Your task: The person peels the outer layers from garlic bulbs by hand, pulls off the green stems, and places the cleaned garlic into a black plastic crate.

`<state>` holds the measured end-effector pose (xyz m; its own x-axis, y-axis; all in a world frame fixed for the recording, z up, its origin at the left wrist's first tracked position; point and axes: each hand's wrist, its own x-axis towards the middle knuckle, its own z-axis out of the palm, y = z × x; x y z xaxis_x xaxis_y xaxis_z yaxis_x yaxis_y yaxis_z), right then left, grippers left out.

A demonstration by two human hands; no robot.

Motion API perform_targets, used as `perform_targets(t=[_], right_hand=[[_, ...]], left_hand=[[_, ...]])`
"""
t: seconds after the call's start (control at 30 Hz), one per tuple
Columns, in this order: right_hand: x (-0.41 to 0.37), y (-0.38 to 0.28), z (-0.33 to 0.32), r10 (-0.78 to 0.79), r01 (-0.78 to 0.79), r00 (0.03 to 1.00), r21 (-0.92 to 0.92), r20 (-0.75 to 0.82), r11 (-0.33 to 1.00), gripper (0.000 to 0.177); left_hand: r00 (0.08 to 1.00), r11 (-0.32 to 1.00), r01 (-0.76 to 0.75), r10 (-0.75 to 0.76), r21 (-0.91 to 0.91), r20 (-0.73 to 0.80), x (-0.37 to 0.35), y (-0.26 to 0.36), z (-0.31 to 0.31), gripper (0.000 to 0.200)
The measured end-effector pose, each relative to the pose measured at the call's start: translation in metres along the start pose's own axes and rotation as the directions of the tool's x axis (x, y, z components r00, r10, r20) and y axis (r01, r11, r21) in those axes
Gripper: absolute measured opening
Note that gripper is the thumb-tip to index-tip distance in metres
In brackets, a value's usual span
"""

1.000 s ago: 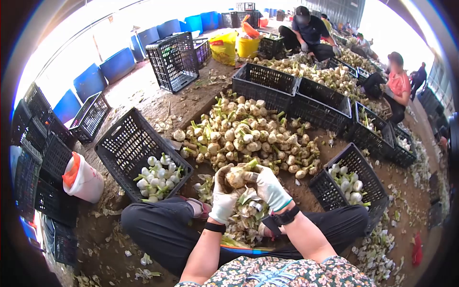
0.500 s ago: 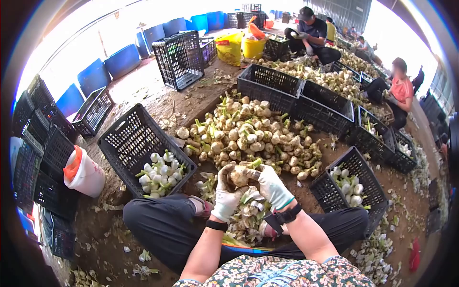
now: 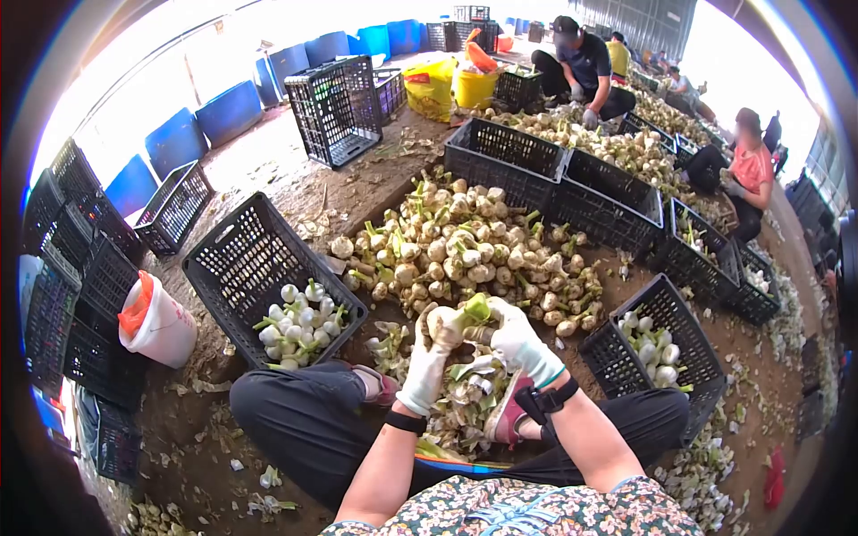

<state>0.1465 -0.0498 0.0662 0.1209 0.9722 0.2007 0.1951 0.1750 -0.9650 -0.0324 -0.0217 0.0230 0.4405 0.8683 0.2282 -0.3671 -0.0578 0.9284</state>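
a bulb (image 3: 444, 325) is being cupped in the left hand (image 3: 424, 373) and its stalk (image 3: 477, 309) pinched by the right hand (image 3: 520, 342), white bulbs (image 3: 297, 332) being held in crates (image 3: 248, 252), a larger pile (image 3: 465, 246) being left unpeeled.

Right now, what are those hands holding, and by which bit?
A garlic bulb. The left hand cups its round part; the right hand holds its green stalk end.

From here, both forearms (image 3: 381, 473) reach fwd & angle in, hands close tog. at the far end. L hand (image 3: 430, 347) upright, gloved, fingers curled; R hand (image 3: 521, 341) opp., also gloved, fingers bent twd the L one. L wrist (image 3: 406, 422) & R wrist (image 3: 550, 397) each w/ a black band, approx. level, well apart
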Motion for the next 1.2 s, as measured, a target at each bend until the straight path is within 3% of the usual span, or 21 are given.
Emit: perform_targets(t=[0.07, 0.13, 0.17, 0.2, 0.27, 0.3, 0.37, 0.47, 0.5, 0.53, 0.57, 0.6, 0.63, 0.67, 0.73, 0.83, 0.97, 1.0, 1.03, 1.17, 1.2], right_hand=[[-0.006, -0.016, 0.008, 0.133, -0.122, 0.990, 0.187, -0.050, 0.975, 0.025], [-0.007, -0.014, 0.002, 0.246, -0.220, 0.969, 0.543, 0.026, 0.810, 0.034], [-0.006, -0.007, 0.002, 0.206, -0.177, 0.979, 0.474, -0.009, 0.863, 0.035], [-0.005, -0.002, 0.005, 0.156, -0.129, 0.987, 0.401, -0.036, 0.907, 0.035], [-0.006, -0.007, 0.014, 0.138, -0.125, 0.989, 0.195, -0.053, 0.973, 0.029], [-0.004, -0.022, 0.015, 0.213, -0.195, 0.977, 0.310, -0.025, 0.930, 0.023], [-0.003, -0.020, 0.006, 0.288, -0.228, 0.957, 0.534, -0.029, 0.814, 0.015], [0.014, 0.071, -0.022, 0.653, -0.088, 0.740, 0.939, -0.160, 0.331, 0.012], [0.012, 0.066, -0.026, 0.698, -0.130, 0.691, 0.917, -0.189, 0.377, 0.009], [0.012, 0.061, -0.033, 0.659, -0.384, 0.702, 0.636, -0.270, 0.670, 0.019], [0.008, 0.056, -0.034, 0.480, -0.463, 0.847, 0.126, -0.228, 0.877, 0.028], [0.004, 0.021, -0.022, 0.344, -0.342, 0.936, -0.419, -0.073, 0.841, 0.037], [-0.001, 0.017, -0.016, 0.243, -0.248, 0.963, -0.735, -0.116, 0.631, 0.050], [0.001, 0.013, -0.014, 0.054, -0.083, 0.996, -0.655, -0.064, 0.751, 0.050], [0.011, -0.022, -0.003, 0.126, -0.105, 0.991, -0.338, 0.041, 0.935, 0.040], [0.013, -0.064, 0.004, -0.027, 0.145, 0.977, -0.559, 0.213, 0.816, 0.028], [0.020, -0.079, 0.006, 0.024, 0.273, 0.922, -0.692, 0.386, 0.669, 0.027], [0.019, -0.076, 0.006, 0.022, 0.277, 0.919, -0.687, 0.393, 0.671, 0.027], [0.015, -0.070, 0.007, -0.022, 0.314, 0.928, -0.749, 0.372, 0.583, 0.023], [0.012, -0.066, 0.021, -0.093, 0.354, 0.928, -0.776, 0.361, 0.522, 0.027], [0.013, -0.064, 0.022, -0.089, 0.358, 0.927, -0.787, 0.364, 0.502, 0.019]], left_hand=[[0.991, 0.990, 0.124, -0.127, -0.069, -0.037, 0.005, 0.032, 0.010, 0.057], [0.918, 0.838, 0.395, -0.380, -0.377, 0.116, 0.006, 0.044, 0.000, 0.051], [0.928, 0.907, 0.365, -0.372, -0.210, 0.003, 0.009, 0.033, -0.002, 0.058], [0.941, 0.930, 0.258, -0.304, -0.264, -0.150, 0.009, 0.046, 0.012, 0.059], [0.988, 0.987, 0.030, -0.005, 0.159, -0.155, 0.010, 0.023, 0.007, 0.065], [0.978, 0.994, 0.112, -0.111, -0.008, -0.176, 0.010, 0.027, 0.006, 0.079], [0.983, 0.980, 0.126, -0.144, -0.154, -0.110, 0.008, 0.035, 0.002, 0.078], [0.988, 0.936, 0.137, -0.153, -0.325, -0.023, 0.006, 0.048, -0.001, 0.076], [0.988, 0.899, 0.142, -0.152, -0.414, 0.011, 0.005, 0.049, -0.005, 0.076], [0.988, 0.854, 0.148, -0.145, -0.499, 0.046, 0.005, 0.050, -0.008, 0.077], [0.989, 0.865, 0.144, -0.139, -0.481, 0.045, 0.007, 0.049, -0.010, 0.079], [0.989, 0.873, 0.142, -0.139, -0.466, 0.041, 0.008, 0.048, -0.012, 0.082], [0.990, 0.904, 0.140, -0.140, -0.403, 0.031, 0.009, 0.047, -0.012, 0.082], [0.989, 0.930, 0.144, -0.145, -0.338, 0.023, 0.010, 0.045, -0.011, 0.083], [0.993, 0.979, 0.117, -0.120, -0.165, -0.010, 0.011, 0.042, -0.006, 0.081], [0.992, 0.989, 0.129, -0.130, -0.074, -0.003, 0.013, 0.041, -0.002, 0.082], [1.000, 0.973, 0.009, -0.004, 0.231, -0.022, 0.010, 0.039, -0.004, 0.078], [1.000, 0.963, -0.009, 0.013, 0.269, -0.013, 0.010, 0.041, -0.001, 0.076], [0.998, 0.998, 0.049, -0.047, 0.047, -0.033, 0.009, 0.041, 0.007, 0.073], [0.997, 0.832, -0.057, 0.071, 0.551, -0.003, 0.013, 0.032, -0.011, 0.078], [0.997, 0.884, -0.056, 0.074, 0.464, -0.020, 0.011, 0.021, -0.014, 0.077]])
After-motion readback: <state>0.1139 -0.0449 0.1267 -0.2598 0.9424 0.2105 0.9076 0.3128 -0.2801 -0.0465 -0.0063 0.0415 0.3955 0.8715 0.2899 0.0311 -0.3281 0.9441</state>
